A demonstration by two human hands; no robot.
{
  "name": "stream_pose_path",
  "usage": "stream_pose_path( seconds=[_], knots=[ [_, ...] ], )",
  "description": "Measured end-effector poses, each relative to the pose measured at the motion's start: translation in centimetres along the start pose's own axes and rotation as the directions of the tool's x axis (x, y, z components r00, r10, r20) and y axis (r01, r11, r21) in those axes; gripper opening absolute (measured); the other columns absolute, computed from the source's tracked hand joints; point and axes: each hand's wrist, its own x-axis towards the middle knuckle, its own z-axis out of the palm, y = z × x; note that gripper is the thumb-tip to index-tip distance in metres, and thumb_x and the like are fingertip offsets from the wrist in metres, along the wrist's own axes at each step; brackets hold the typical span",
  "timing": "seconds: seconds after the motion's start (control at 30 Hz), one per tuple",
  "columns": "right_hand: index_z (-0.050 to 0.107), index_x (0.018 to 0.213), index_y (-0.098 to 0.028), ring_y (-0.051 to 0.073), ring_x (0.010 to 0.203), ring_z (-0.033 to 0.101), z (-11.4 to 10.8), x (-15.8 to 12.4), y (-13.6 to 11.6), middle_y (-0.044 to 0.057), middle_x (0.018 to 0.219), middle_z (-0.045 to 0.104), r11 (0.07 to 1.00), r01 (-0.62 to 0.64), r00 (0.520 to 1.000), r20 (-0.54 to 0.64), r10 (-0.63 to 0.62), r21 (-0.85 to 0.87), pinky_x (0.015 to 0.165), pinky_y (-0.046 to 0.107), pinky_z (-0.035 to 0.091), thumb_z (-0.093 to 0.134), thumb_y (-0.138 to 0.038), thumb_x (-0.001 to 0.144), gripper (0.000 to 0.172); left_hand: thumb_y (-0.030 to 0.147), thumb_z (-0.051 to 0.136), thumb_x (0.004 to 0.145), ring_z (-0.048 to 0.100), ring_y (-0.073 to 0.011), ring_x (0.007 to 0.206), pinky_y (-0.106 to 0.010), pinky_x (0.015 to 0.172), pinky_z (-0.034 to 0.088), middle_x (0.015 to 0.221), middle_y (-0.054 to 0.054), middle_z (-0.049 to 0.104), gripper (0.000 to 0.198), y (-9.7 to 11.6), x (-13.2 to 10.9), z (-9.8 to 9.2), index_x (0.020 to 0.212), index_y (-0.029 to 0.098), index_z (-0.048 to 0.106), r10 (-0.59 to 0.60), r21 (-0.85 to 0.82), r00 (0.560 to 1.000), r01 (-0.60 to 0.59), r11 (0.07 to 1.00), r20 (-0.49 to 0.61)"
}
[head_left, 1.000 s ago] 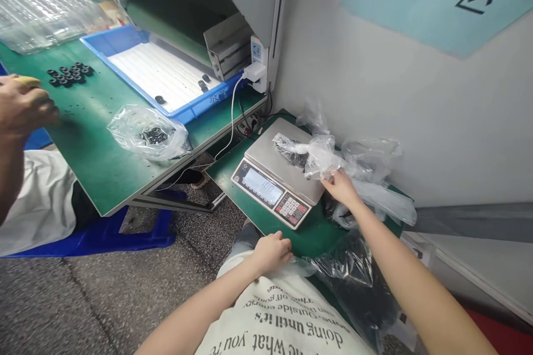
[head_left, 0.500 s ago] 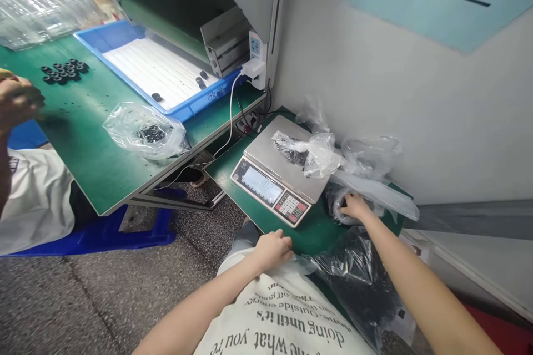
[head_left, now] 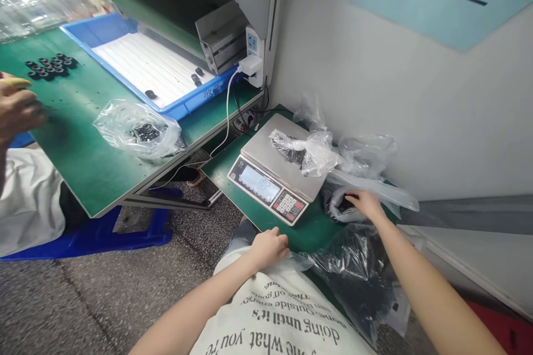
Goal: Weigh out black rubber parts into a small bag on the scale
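Just beside the scale (head_left: 278, 173), the right hand (head_left: 365, 203) reaches into an open bag of black parts (head_left: 342, 206), fingers curled inside, grasp hidden; the left hand (head_left: 268, 247) rests clenched, farther off.

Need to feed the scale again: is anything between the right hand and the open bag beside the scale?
Nothing visible: the right hand already reaches into the open bag right of the scale.

The right hand (head_left: 364, 202) reaches into an open clear bag of black parts (head_left: 343, 205) just beside the digital scale (head_left: 277, 175), whose pan carries a knotted bag (head_left: 306, 151), while the left hand (head_left: 270, 247) rests curled at the green table's edge (head_left: 310, 233).
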Motion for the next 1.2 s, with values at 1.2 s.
stream_pose_path(
  seconds=[1.2],
  knots=[
    [0.057,0.075,-0.018,0.016,0.085,0.064,-0.3,-0.8,-10.9,0.006,0.079,0.065,0.561,-0.233,0.963,0.268,0.020,0.794,0.089,0.033,0.049,0.044,-0.014,0.082,0.016,0.032,0.045,0.084,0.058,-0.0214,0.086,-0.029,0.067,0.045,0.095,-0.006,0.055,0.017,-0.8,-0.6,-0.3,0.093,0.023,0.056,-0.028,-0.051,0.999,0.025,0.998,-0.039]
  ],
)
